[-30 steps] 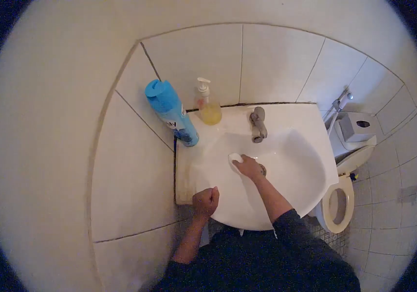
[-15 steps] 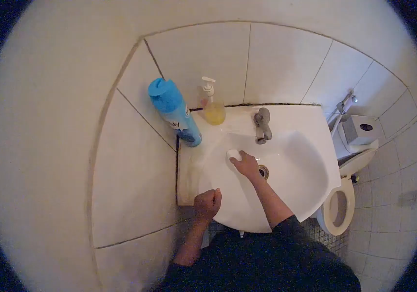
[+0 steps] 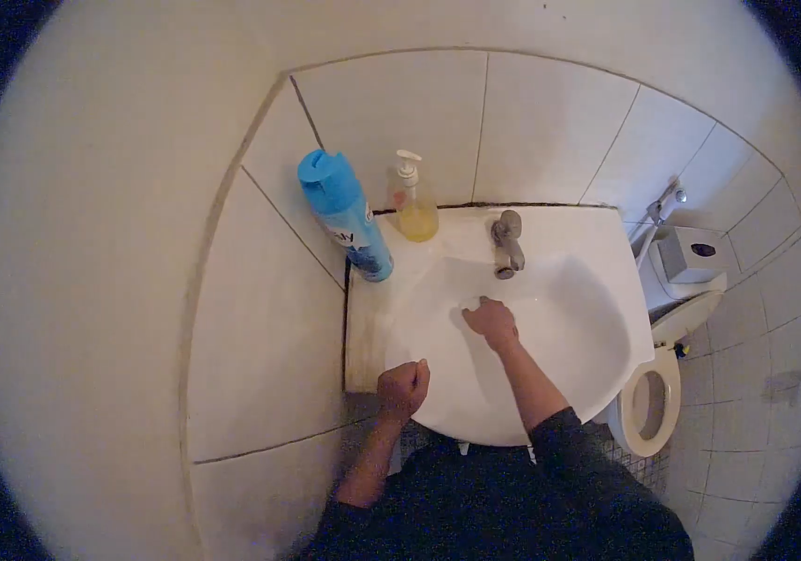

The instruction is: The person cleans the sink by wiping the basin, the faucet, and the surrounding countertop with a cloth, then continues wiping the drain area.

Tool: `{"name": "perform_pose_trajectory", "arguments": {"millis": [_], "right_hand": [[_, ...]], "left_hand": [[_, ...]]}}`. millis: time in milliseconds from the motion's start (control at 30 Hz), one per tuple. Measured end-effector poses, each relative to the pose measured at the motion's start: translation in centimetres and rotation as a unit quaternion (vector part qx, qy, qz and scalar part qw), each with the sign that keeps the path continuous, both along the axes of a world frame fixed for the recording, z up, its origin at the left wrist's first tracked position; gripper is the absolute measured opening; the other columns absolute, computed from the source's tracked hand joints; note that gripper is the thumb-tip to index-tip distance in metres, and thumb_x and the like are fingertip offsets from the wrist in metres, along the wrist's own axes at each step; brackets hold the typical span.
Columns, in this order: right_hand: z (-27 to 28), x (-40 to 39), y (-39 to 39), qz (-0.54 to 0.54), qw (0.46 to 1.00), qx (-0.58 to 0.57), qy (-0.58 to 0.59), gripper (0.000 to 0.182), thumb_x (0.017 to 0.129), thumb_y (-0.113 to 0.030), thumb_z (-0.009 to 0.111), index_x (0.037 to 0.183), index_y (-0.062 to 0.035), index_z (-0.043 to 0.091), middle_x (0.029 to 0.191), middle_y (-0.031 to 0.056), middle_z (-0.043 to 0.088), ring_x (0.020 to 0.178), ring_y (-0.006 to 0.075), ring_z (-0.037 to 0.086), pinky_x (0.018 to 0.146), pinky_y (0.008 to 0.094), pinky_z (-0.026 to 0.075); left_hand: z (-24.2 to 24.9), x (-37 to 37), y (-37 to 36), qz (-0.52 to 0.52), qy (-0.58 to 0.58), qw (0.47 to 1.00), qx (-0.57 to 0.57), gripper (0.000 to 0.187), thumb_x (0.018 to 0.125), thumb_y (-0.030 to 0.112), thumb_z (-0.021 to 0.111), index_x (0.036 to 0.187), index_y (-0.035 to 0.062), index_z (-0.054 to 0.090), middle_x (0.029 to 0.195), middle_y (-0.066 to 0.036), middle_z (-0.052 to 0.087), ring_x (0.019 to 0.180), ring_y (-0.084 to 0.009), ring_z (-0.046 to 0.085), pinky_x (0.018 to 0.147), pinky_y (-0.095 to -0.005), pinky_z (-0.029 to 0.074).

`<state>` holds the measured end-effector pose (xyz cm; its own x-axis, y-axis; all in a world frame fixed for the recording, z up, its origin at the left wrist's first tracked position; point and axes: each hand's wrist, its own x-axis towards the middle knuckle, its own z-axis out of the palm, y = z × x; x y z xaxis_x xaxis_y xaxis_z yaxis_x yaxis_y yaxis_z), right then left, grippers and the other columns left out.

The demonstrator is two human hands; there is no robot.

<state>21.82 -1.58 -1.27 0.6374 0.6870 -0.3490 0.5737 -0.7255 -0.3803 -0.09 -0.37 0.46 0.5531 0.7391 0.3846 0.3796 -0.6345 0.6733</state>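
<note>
Right hand [image 3: 491,322] is down inside the white sink [image 3: 597,309], palm pressed toward the basin floor, fingers curled over a small white pad [image 3: 471,303] that only peeks out at the fingertips, on the side toward the tap; most of it is hidden under the hand, so what it is made of cannot be told. The hand sits just in front of the grey tap [image 3: 508,241], near the middle of the bowl, and it covers the spot where the drain would be. The forearm runs back from it in a dark sleeve [image 3: 559,439] over the near rim. Left hand [image 3: 403,388] is closed into a fist and rests on the front left edge of the sink, right at the corner where the rim meets the wall tiles; whether anything is inside that fist cannot be seen. Up on the back ledge, a blue spray can [image 3: 349,217] leans against the left wall, and just beside it stands a pump bottle of yellow soap [image 3: 414,204], upright against the back tiles. Off to the right, well apart from the hands, a toilet [image 3: 648,402] with its seat down sits below the sink's edge, with a white cistern [image 3: 695,257] and a hand sprayer [image 3: 662,201] on the wall above it.
</note>
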Motion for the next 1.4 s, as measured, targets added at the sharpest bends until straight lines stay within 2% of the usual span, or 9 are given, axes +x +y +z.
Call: {"name": "perform_pose_trajectory", "arguments": {"millis": [300, 700, 767, 800, 867, 933, 1000, 1067, 1400], "right_hand": [[-2.2, -1.2, 1.4, 0.009, 0.99, 0.136, 0.047, 0.063, 0.072, -0.049, 0.053, 0.115, -0.0037, 0.049, 0.101, 0.0244, 0.057, 0.096, 0.0366, 0.055, 0.083, 0.0431, 0.044], [-0.2, -0.2, -3.4, -0.013, 0.989, 0.037, 0.142, 0.057, 0.081, -0.051, 0.045, 0.115, -0.0043, 0.043, 0.093, 0.0249, 0.057, 0.094, 0.0331, 0.055, 0.079, 0.0423, 0.042], [1.5, -2.7, -6.5, 0.006, 0.978, 0.149, 0.148, 0.055, 0.083, -0.048, 0.045, 0.117, -0.0051, 0.041, 0.09, 0.0238, 0.057, 0.093, 0.0344, 0.055, 0.08, 0.0432, 0.042], [2.6, -3.9, -7.7, 0.025, 0.953, 0.26, 0.154, 0.053, 0.085, -0.046, 0.044, 0.119, -0.0058, 0.039, 0.087, 0.0226, 0.057, 0.092, 0.0357, 0.054, 0.081, 0.0441, 0.041], [3.8, -5.3, -9.0, 0.085, 0.943, 0.251, 0.203, 0.047, 0.086, -0.04, 0.045, 0.118, -0.0059, 0.04, 0.088, 0.0239, 0.055, 0.091, 0.0353, 0.053, 0.081, 0.0444, 0.041], [4.1, -4.2, -9.1, 0.146, 0.926, 0.235, 0.256, 0.04, 0.087, -0.034, 0.045, 0.116, -0.0059, 0.04, 0.089, 0.0252, 0.053, 0.091, 0.0349, 0.052, 0.081, 0.0447, 0.04], [4.5, 0.2, -7.8, 0.18, 0.96, 0.213, -0.036, 0.039, 0.086, -0.029, 0.047, 0.117, -0.0075, 0.039, 0.096, 0.0249, 0.05, 0.093, 0.0349, 0.049, 0.082, 0.0445, 0.039], [8.8, 2.9, -5.8, 0.076, 0.849, 0.377, -0.363, 0.042, 0.083, -0.027, 0.051, 0.116, -0.004, 0.04, 0.095, 0.0193, 0.051, 0.087, 0.0347, 0.049, 0.078, 0.0428, 0.04], [9.8, 9.8, 1.6, 0.269, 0.847, 0.168, -0.427, 0.028, 0.077, -0.016, 0.049, 0.102, -0.0051, 0.045, 0.08, 0.0109, 0.059, 0.076, 0.025, 0.058, 0.055, 0.0368, 0.05]], "left_hand": [[-0.9, 0.0, 0.0, 0.01, 0.009, 1.0, 0.01, 0.035, 0.082, 0.02, 0.051, 0.051, 0.0051, 0.044, 0.048, -0.013, 0.046, 0.041, -0.0314, 0.046, 0.041, -0.041, 0.036], [-1.4, 1.3, 0.2, 0.032, 0.001, 0.998, -0.05, 0.026, 0.085, 0.025, 0.05, 0.07, 0.0039, 0.05, 0.062, -0.014, 0.053, 0.053, -0.0287, 0.053, 0.049, -0.0382, 0.042], [-1.4, 3.1, -0.5, 0.031, -0.119, 0.858, -0.498, 0.032, 0.085, 0.032, 0.052, 0.102, 0.0062, 0.044, 0.092, -0.012, 0.054, 0.075, -0.0252, 0.056, 0.061, -0.0379, 0.047], [-1.5, 3.4, -0.8, 0.029, -0.122, 0.859, -0.497, 0.032, 0.085, 0.032, 0.052, 0.102, 0.0062, 0.044, 0.092, -0.012, 0.054, 0.075, -0.0252, 0.056, 0.061, -0.0379, 0.047], [-2.0, 3.7, -0.9, -0.036, -0.194, 0.657, -0.727, 0.057, 0.082, 0.035, 0.056, 0.122, 0.0097, 0.024, 0.113, -0.012, 0.043, 0.095, -0.027, 0.049, 0.07, -0.0419, 0.047], [-0.4, 3.6, -1.3, -0.096, -0.12, 0.761, -0.63, 0.065, 0.079, 0.033, 0.061, 0.124, 0.007, 0.022, 0.117, -0.016, 0.041, 0.101, -0.0295, 0.047, 0.073, -0.0434, 0.046], [0.7, 3.7, -1.5, 0.015, -0.096, 0.722, -0.685, 0.068, 0.077, 0.028, 0.065, 0.124, 0.0044, 0.022, 0.116, -0.017, 0.043, 0.097, -0.0279, 0.05, 0.073, -0.0417, 0.046], [0.3, 3.8, -1.7, -0.018, -0.096, 0.752, -0.652, 0.068, 0.076, 0.027, 0.065, 0.123, 0.0032, 0.022, 0.113, -0.017, 0.046, 0.094, -0.0272, 0.052, 0.074, -0.0399, 0.046], [-0.5, 5.6, -4.6, -0.128, -0.057, 0.911, -0.388, 0.063, 0.076, 0.026, 0.067, 0.117, -0.002, 0.029, 0.104, -0.019, 0.053, 0.092, -0.0243, 0.056, 0.08, -0.0337, 0.045]]}}
